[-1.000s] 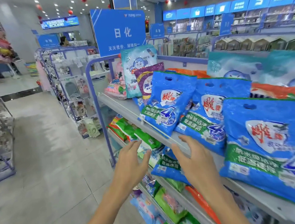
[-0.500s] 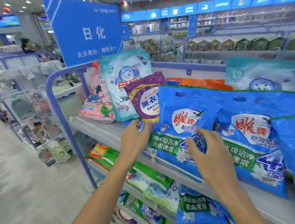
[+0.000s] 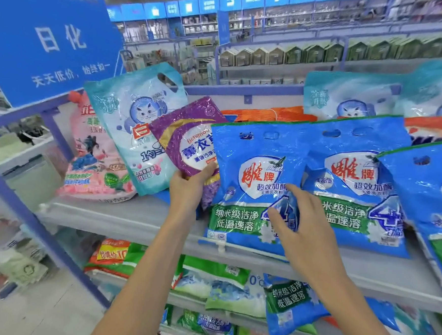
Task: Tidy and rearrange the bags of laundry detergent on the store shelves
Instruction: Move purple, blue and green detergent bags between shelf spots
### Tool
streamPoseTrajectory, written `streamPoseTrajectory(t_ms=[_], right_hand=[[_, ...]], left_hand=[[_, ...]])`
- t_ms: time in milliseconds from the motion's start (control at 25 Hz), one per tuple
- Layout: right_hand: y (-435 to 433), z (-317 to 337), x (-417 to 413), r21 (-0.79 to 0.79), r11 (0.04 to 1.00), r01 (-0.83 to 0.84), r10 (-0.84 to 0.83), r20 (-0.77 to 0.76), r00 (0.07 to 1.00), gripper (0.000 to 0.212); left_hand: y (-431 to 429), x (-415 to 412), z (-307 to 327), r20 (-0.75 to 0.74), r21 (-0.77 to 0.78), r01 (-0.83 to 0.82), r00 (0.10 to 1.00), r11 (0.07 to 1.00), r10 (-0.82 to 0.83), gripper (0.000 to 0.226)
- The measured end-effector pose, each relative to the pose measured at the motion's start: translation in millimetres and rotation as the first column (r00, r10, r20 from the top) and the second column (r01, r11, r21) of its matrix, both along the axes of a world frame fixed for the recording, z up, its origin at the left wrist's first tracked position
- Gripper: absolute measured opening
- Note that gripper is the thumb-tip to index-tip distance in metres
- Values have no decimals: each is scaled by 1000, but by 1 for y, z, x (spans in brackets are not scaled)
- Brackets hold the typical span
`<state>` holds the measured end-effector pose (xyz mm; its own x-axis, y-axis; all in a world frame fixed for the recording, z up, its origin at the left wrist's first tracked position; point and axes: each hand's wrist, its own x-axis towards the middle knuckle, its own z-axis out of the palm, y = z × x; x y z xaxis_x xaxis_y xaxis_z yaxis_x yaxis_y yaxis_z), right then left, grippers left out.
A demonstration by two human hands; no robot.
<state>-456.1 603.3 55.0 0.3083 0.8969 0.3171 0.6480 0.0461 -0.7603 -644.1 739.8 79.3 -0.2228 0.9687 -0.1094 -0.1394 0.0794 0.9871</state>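
Top shelf [image 3: 128, 217] count as I see it: three blue detergent bags in the front row, one purple bag [image 3: 188, 140], one pale teal cat-print bag [image 3: 138, 126] and one pink bag [image 3: 95, 161] left of it, plus two more teal cat bags and some orange bags behind, count of orange unclear. Left hand [image 3: 189, 188] grips the purple bag's lower edge, thumb on the front, other fingers hidden behind, right where it meets the leftmost blue bag [image 3: 255, 185]. Right hand [image 3: 298, 227] lies on that blue bag's lower front, fingers spread and slightly curled, pressing not pinching. Versus half a second ago, both hands have moved further in: the left was only reaching toward the purple bag, now it holds it; the view is also closer. The third blue bag [image 3: 440, 216] is cut off at the right edge. Purple bag's bottom is hidden behind the leftmost blue bag. Lower shelves under the top shelf hold green and blue bags, blurred, uncountable. Blue aisle sign [image 3: 43, 46] above, top cropped.
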Motion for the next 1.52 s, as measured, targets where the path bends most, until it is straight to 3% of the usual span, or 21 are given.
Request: streamPoseTrajectory(t_ms=[80, 240, 400, 520, 720, 880, 1000, 1080, 1280, 1520], right_hand=[[-1, -3, -1, -52, 999, -1, -1, -51, 999, 65], [0, -2, 2, -155, 988, 3, -29, -168, 985, 69], [16, 7, -4, -270, 961, 62, -92, -99, 991, 81], [26, 9, -10, -302, 950, 81, -138, -170, 976, 81], [20, -2, -15, -56, 995, -79, 37, -538, 842, 45], [26, 18, -11, 1, 990, -141, 115, -585, 803, 54], [22, 44, -3, 116, 992, -53, 113, -609, 785, 44], [13, 52, 11, 156, 987, 38, 76, -660, 748, 48], [-57, 46, 62, 47, 991, 125, -43, -774, 631, 61], [-181, 35, 128, 3, 986, 169, -93, -826, 555, 37]], left_hand=[[-5, 1, 2, 45, 98, -23, 999, 995, 19, 50], [-22, -24, 5, 59, 219, -71, 997, 973, 59, 52], [-42, -56, -3, 48, 207, -67, 997, 976, 58, 46], [-47, -72, -17, 92, 152, -109, 991, 982, 95, 49], [-53, -92, -19, 161, 168, -146, 980, 975, 119, 72], [-56, -98, -20, 207, 175, -154, 971, 972, 117, 47], [-60, -96, -18, 244, 176, -162, 963, 971, 116, 16], [-64, -94, -16, 257, 182, -154, 961, 971, 104, 12], [-87, -59, -6, 189, 231, 23, 980, 973, -69, 33], [-153, 24, -4, 30, 211, 371, 922, 904, -386, 68]])
